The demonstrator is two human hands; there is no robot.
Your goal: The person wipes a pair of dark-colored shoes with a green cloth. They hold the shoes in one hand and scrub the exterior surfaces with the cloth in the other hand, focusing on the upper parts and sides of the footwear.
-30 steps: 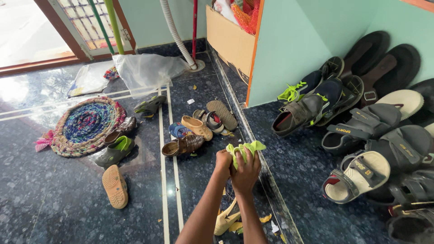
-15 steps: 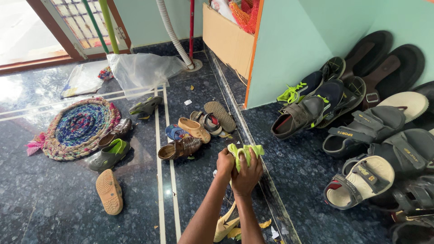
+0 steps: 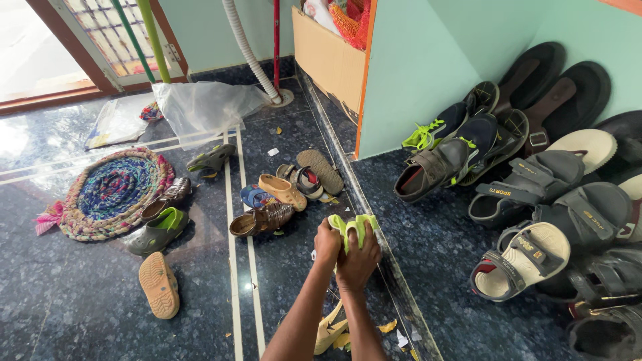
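Gripping lime-green cloth [image 3: 354,227] with both fists, left hand [image 3: 327,242] and right hand [image 3: 358,257] clenched side by side, equally near; bunched, no clear long axis, sticking up beyond fingers. Beyond cloth: brown sandal [image 3: 262,219], tan clog [image 3: 283,191]. Right of cloth: grey sandals [image 3: 518,261].

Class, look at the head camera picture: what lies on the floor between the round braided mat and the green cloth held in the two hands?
In the head view, between the braided mat and the green cloth lie a green clog, a brown shoe and pale floor strips.
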